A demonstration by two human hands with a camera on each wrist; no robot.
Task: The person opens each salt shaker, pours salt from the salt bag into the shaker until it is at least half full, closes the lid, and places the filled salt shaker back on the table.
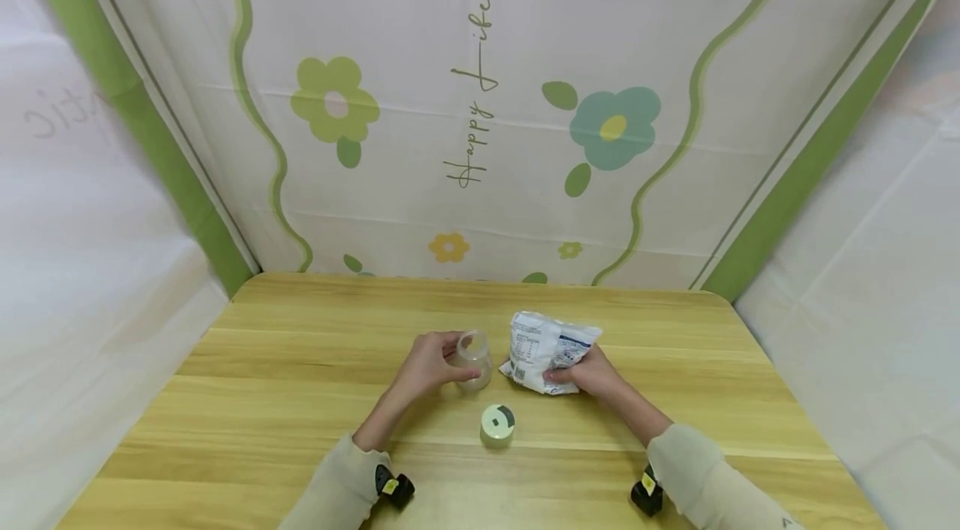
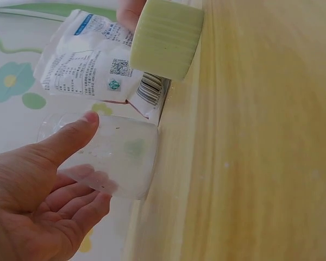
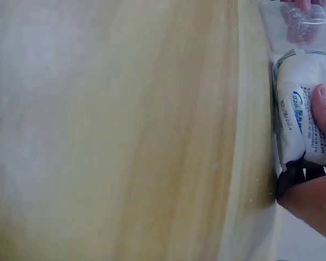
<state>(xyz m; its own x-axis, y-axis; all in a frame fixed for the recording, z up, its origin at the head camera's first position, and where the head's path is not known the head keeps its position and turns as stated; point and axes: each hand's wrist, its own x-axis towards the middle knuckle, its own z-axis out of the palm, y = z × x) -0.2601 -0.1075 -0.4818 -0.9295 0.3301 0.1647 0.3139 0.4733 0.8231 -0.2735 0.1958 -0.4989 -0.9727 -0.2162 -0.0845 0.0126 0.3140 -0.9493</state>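
White packet [image 1: 531,353] gripped in my right hand [image 1: 591,372], clear jar [image 1: 480,358] clasped in my left hand [image 1: 431,360]; I see a pale-green cylinder [image 1: 497,427] on the bench [image 1: 262,413].

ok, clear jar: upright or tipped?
Upright: the clear jar has its mouth facing up, base toward the table, left hand around it.

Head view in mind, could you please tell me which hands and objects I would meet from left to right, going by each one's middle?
Left hand, clear jar, pale green cylinder, white printed packet, right hand.
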